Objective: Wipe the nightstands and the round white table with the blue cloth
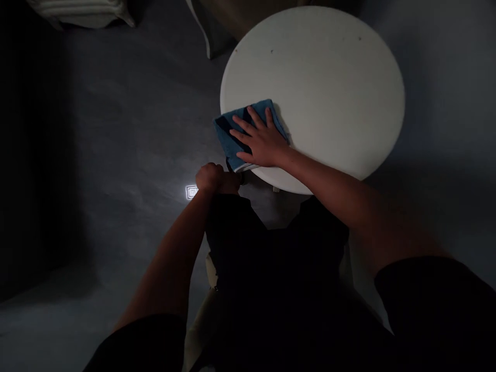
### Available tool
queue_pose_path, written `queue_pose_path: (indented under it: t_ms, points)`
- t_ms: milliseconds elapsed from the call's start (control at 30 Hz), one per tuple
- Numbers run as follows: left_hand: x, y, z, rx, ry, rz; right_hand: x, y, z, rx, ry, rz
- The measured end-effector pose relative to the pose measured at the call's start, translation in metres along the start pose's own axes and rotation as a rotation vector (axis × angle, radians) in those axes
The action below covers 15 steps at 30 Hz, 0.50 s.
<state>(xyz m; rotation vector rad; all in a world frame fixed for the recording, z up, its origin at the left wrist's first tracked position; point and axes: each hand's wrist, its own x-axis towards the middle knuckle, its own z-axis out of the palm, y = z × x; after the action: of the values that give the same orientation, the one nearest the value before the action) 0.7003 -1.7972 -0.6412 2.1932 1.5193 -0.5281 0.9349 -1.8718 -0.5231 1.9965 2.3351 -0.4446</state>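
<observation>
My right hand [263,140] lies flat with its fingers spread on a blue cloth [228,134] with dark markings. The folded cloth rests on the near left edge of a round white table [329,88], and part of it hangs over the rim. Below the cloth, my left hand [209,177] is closed in a fist close to my knee. Its fingertips are turned out of sight, so whatever may be inside is hidden.
A few small dark specks [272,51] dot the tabletop. Pale furniture [89,11] and a curved chair leg [203,31] stand at the back. A bright rectangular patch [191,192] shows beside my left hand against the dark grey floor [132,119].
</observation>
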Motion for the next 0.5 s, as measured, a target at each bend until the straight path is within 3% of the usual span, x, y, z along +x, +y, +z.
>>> queue_pose_path:
  t_ms: [167,333,433,500]
  points:
    - [0.001,0.006,0.006,-0.077,0.043,-0.109,-0.112,0.027,0.015,0.004,-0.024,0.146]
    - [0.004,0.003,0.012,-0.188,0.065,-0.157,-0.22,0.112,0.024,-0.083,0.045,0.428]
    - [0.006,-0.002,0.013,-0.242,0.101,-0.155,-0.261,0.161,0.026,-0.187,0.11,0.66]
    - [0.007,-0.002,0.011,-0.273,0.128,-0.154,-0.271,0.174,0.025,-0.229,0.137,0.761]
